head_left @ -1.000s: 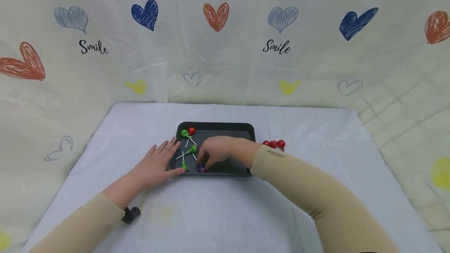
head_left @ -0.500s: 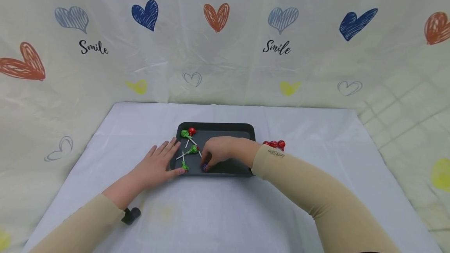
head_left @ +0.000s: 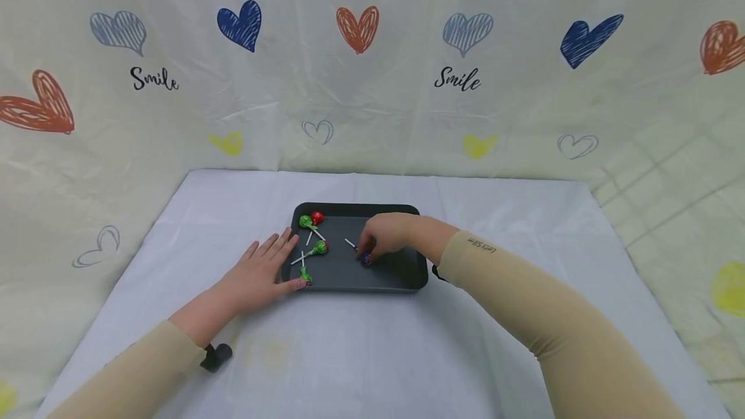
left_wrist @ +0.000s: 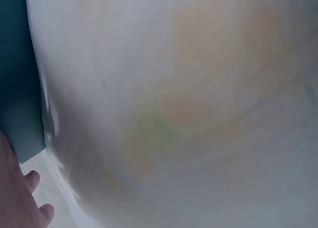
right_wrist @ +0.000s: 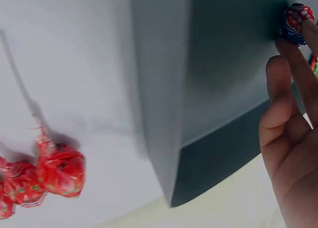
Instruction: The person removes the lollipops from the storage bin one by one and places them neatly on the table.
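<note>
In the head view, my right hand (head_left: 387,235) pinches a lollipop with a purple and red wrapper (head_left: 366,258) low over the middle of the dark tray (head_left: 326,288); its white stick points up and left. The right wrist view shows thumb and fingertips at the lollipop's blue-and-red head (right_wrist: 293,24). My left hand (head_left: 259,277) lies with fingers spread on the tray's left rim, its thumb by the front left corner. Close to it in the tray are a green lollipop (head_left: 305,275), another green lollipop (head_left: 319,247), a third green lollipop (head_left: 305,221) and a red lollipop (head_left: 317,217).
Several red lollipops (right_wrist: 59,168) lie on the white cloth (right_wrist: 74,89) just outside the tray's right wall, hidden behind my right arm in the head view. A curtain printed with hearts (head_left: 357,96) hangs behind the table.
My right hand has picked at the purple lollipop by the tray's front edge and carried it right and back towards the tray's middle. My left hand has stayed in place.
</note>
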Action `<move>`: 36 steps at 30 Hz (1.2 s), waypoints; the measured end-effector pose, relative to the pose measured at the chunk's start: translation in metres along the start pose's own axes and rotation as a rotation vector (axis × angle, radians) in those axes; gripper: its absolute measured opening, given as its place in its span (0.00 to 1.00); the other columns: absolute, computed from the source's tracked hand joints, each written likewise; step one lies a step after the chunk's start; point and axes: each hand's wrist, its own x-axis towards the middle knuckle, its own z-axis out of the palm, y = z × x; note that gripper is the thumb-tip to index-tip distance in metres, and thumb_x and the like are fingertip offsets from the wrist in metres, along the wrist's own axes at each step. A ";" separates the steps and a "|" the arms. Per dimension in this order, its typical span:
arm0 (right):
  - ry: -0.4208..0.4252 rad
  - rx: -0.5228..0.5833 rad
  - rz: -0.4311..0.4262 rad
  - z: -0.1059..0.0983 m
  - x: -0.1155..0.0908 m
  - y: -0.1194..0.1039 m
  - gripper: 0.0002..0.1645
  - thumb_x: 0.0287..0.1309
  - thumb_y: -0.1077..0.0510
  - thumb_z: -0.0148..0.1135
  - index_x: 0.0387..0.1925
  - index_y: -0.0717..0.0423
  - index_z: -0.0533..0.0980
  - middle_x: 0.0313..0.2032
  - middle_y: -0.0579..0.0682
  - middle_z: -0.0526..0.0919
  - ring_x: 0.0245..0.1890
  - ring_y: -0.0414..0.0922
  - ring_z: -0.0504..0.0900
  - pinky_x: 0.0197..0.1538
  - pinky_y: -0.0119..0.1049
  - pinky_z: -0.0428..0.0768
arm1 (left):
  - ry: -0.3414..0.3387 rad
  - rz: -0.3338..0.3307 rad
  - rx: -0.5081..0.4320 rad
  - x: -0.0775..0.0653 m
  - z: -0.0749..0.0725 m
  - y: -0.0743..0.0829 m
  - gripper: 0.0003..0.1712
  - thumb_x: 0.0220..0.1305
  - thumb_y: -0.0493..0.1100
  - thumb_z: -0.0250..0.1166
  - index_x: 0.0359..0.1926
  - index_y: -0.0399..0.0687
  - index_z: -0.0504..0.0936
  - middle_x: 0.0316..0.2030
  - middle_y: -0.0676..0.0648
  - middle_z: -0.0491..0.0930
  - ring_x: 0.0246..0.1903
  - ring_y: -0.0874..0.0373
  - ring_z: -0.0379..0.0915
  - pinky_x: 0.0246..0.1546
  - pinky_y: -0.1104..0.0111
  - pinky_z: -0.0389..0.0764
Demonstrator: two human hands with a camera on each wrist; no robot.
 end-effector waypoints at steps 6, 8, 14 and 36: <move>0.017 -0.011 0.010 -0.001 -0.006 0.007 0.16 0.63 0.55 0.67 0.52 0.39 0.85 0.49 0.36 0.85 0.54 0.35 0.78 0.55 0.32 0.77 | -0.004 0.000 0.012 0.001 0.001 -0.001 0.62 0.57 0.83 0.47 0.80 0.51 0.44 0.79 0.47 0.38 0.76 0.43 0.38 0.73 0.42 0.41; 0.031 0.011 0.014 -0.003 -0.009 0.007 0.17 0.63 0.56 0.67 0.52 0.39 0.84 0.50 0.36 0.84 0.55 0.36 0.78 0.56 0.33 0.77 | -0.002 0.002 0.013 0.001 0.001 -0.001 0.63 0.57 0.84 0.46 0.80 0.51 0.44 0.79 0.47 0.38 0.76 0.43 0.38 0.73 0.42 0.41; 0.090 0.114 0.036 -0.010 -0.017 0.012 0.18 0.61 0.59 0.67 0.52 0.40 0.84 0.51 0.36 0.84 0.57 0.38 0.77 0.57 0.37 0.77 | 0.000 0.004 0.006 0.001 0.002 -0.002 0.63 0.57 0.84 0.46 0.80 0.51 0.43 0.79 0.48 0.38 0.76 0.43 0.38 0.73 0.42 0.41; 0.056 0.032 0.097 0.004 -0.002 0.007 0.16 0.58 0.46 0.71 0.47 0.42 0.85 0.40 0.37 0.85 0.41 0.34 0.80 0.50 0.34 0.79 | -0.014 -0.007 -0.004 0.001 0.002 -0.002 0.62 0.57 0.83 0.46 0.80 0.53 0.42 0.79 0.49 0.37 0.77 0.45 0.36 0.73 0.43 0.40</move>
